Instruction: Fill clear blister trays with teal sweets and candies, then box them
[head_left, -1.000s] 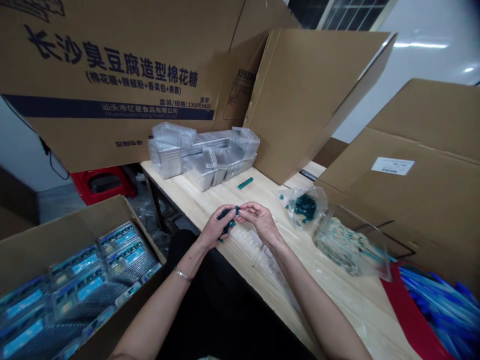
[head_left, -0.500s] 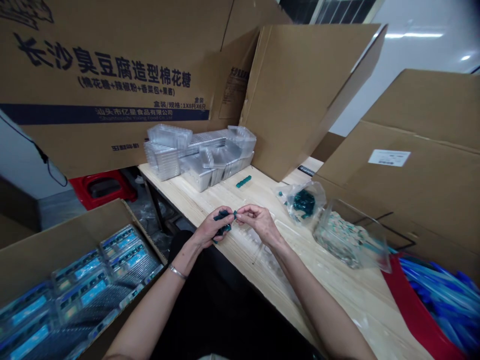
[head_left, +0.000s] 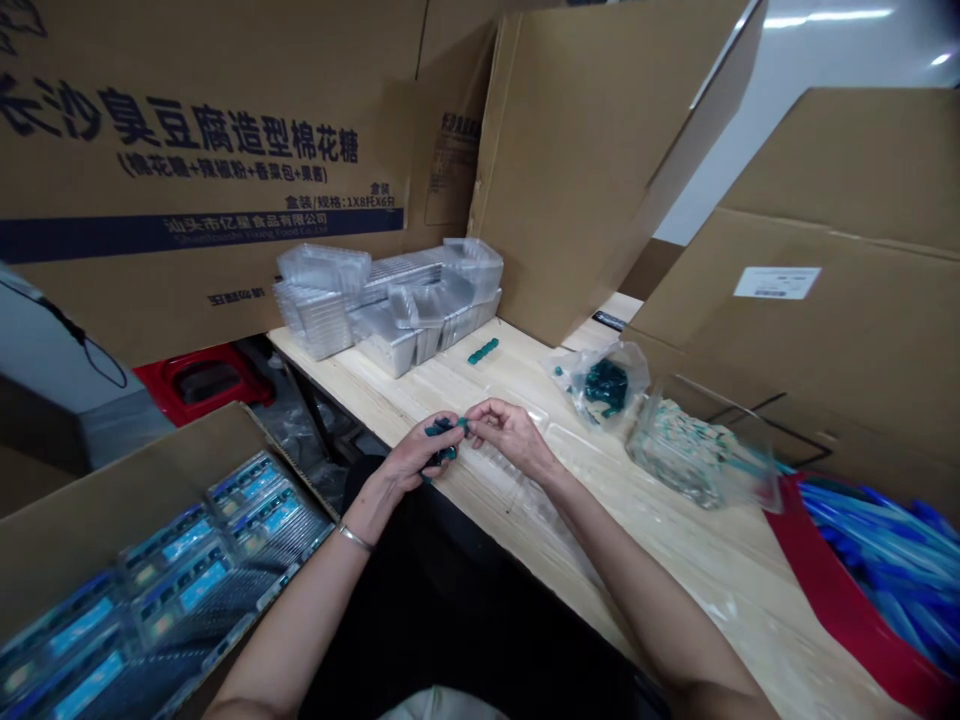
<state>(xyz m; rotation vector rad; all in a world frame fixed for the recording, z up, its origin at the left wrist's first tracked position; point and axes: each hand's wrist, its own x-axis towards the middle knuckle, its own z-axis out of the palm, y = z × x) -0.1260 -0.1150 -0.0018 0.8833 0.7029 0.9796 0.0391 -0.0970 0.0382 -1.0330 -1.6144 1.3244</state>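
Note:
My left hand [head_left: 416, 452] is closed around a cluster of small teal pieces [head_left: 439, 430] above the near edge of the wooden table [head_left: 675, 560]. My right hand [head_left: 504, 432] pinches the end of the same teal pieces, fingertips meeting the left hand's. A clear plastic tray [head_left: 525, 470] lies flat on the table under and behind the hands. A loose strip of teal pieces [head_left: 483, 351] lies farther back. A plastic bag of teal pieces [head_left: 604, 383] sits to the right.
Stacks of clear plastic trays [head_left: 390, 300] stand at the table's back. A clear bag of printed cards [head_left: 701, 455] lies right. Tall cardboard boxes [head_left: 585, 170] wall the table. A box of packed blue blisters [head_left: 150, 580] sits lower left; a red bin of blue items [head_left: 877, 570] right.
The hands keep pinching the teal pieces together, with only small finger shifts. The camera has tilted, so everything sits slightly lower left in view.

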